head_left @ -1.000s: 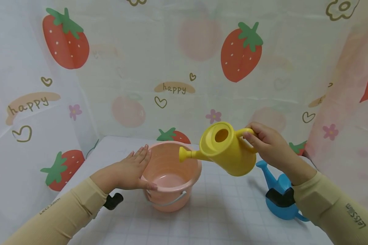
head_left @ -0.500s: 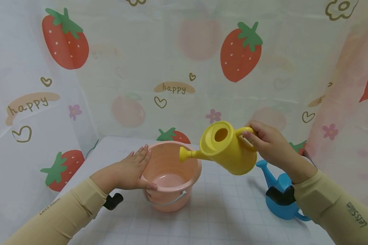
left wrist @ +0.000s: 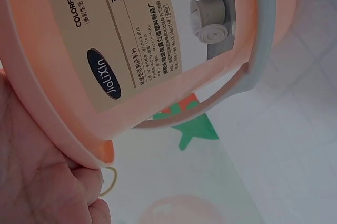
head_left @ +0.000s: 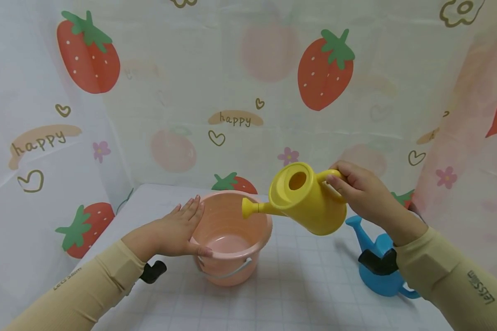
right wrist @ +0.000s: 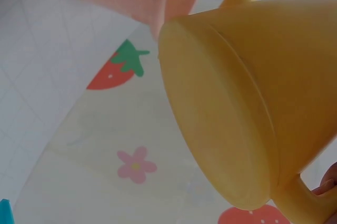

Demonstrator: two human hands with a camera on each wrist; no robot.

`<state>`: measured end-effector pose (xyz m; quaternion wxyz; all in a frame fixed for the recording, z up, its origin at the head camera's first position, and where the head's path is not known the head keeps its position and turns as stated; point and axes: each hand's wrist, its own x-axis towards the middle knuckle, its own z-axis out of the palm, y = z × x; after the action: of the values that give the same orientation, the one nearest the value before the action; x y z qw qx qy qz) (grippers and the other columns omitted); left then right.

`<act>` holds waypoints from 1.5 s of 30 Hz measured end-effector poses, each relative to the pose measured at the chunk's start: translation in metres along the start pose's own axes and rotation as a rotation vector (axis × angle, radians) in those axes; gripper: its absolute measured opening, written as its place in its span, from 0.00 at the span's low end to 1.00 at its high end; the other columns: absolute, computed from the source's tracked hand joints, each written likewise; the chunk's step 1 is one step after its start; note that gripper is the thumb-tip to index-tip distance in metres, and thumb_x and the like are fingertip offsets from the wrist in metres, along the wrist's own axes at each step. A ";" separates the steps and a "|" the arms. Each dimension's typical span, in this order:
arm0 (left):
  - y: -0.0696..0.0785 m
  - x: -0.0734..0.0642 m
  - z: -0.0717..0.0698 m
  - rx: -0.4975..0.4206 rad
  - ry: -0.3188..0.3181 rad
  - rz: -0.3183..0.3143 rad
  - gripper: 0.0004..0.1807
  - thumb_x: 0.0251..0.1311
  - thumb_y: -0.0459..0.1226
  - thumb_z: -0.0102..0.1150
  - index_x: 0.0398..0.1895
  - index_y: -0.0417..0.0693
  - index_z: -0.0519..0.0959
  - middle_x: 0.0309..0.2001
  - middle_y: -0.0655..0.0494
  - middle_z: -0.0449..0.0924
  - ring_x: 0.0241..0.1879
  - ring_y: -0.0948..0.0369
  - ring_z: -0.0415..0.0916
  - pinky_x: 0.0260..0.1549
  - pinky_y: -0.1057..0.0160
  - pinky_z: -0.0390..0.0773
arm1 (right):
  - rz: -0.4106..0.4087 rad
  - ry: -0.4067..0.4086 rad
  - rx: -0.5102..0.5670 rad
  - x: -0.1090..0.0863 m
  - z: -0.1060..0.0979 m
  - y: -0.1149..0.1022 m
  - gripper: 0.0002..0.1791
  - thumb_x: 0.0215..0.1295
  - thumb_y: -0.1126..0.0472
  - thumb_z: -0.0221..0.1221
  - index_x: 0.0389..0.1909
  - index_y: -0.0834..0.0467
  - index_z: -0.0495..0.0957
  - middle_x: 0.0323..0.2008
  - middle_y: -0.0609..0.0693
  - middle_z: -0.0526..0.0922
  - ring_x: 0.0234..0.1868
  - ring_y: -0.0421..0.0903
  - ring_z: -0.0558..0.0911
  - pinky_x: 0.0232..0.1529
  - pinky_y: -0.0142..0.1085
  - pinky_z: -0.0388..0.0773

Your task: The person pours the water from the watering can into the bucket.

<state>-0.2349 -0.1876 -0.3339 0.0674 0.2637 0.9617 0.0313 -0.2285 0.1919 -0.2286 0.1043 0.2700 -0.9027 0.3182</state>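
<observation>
My left hand [head_left: 170, 233] lies on the left rim of a pink bucket [head_left: 232, 271], its fingers extended and the thumb along the front rim. A yellow watering can [head_left: 314, 207] hangs tilted in the air, right of the bucket. My right hand [head_left: 362, 193] grips its handle. The can's spout points left, and its yellow rose [head_left: 248, 208] is over the bucket's opening. No water stream can be made out. In the left wrist view a printed label [left wrist: 131, 34] shows on the bucket. The right wrist view shows the can's base [right wrist: 210, 113].
A blue watering can [head_left: 378, 282] stands on the table at right, partly hidden by my right forearm and a black wrist mount [head_left: 378, 262]. The bucket's pale handle [head_left: 228, 276] hangs down in front. A strawberry-print curtain [head_left: 190, 69] surrounds the white gridded table [head_left: 306, 294].
The yellow watering can and my right hand have risen very slightly, with the spout staying over the bucket. My left hand and the bucket have not moved.
</observation>
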 end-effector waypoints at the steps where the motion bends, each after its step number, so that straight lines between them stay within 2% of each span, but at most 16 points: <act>1: 0.000 0.000 0.000 0.001 0.001 0.001 0.67 0.40 0.77 0.38 0.69 0.31 0.42 0.70 0.36 0.33 0.70 0.44 0.32 0.64 0.44 0.41 | 0.003 -0.001 -0.002 0.000 0.000 0.000 0.12 0.68 0.54 0.49 0.38 0.59 0.73 0.27 0.51 0.71 0.32 0.47 0.69 0.30 0.31 0.71; 8: 0.001 -0.001 -0.001 0.001 0.014 0.005 0.66 0.42 0.76 0.41 0.69 0.30 0.43 0.70 0.35 0.33 0.69 0.44 0.33 0.64 0.44 0.43 | 0.019 -0.010 -0.017 0.001 -0.002 -0.002 0.13 0.68 0.53 0.49 0.39 0.59 0.74 0.28 0.51 0.73 0.32 0.47 0.70 0.32 0.33 0.73; 16: 0.003 -0.002 -0.003 -0.001 0.006 0.006 0.67 0.40 0.77 0.39 0.69 0.30 0.43 0.70 0.35 0.34 0.69 0.43 0.33 0.64 0.44 0.43 | 0.037 -0.019 -0.011 0.002 -0.003 -0.002 0.13 0.68 0.53 0.49 0.39 0.59 0.73 0.29 0.52 0.73 0.33 0.48 0.71 0.34 0.34 0.74; 35: 0.004 -0.003 -0.004 -0.014 0.020 0.013 0.67 0.41 0.76 0.41 0.68 0.29 0.43 0.70 0.34 0.34 0.69 0.43 0.34 0.64 0.43 0.44 | 0.008 -0.024 -0.028 0.004 -0.005 -0.001 0.14 0.68 0.50 0.49 0.38 0.58 0.73 0.28 0.51 0.73 0.32 0.48 0.71 0.30 0.34 0.73; 45: 0.003 -0.002 -0.003 -0.004 0.014 0.010 0.67 0.40 0.77 0.40 0.68 0.29 0.43 0.70 0.35 0.34 0.69 0.43 0.34 0.64 0.43 0.44 | 0.032 -0.027 -0.021 0.002 -0.005 -0.003 0.13 0.68 0.52 0.49 0.39 0.58 0.73 0.28 0.52 0.73 0.31 0.48 0.70 0.30 0.33 0.72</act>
<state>-0.2320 -0.1861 -0.3305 0.0611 0.2682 0.9607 0.0356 -0.2290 0.1922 -0.2226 0.0901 0.2587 -0.9116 0.3065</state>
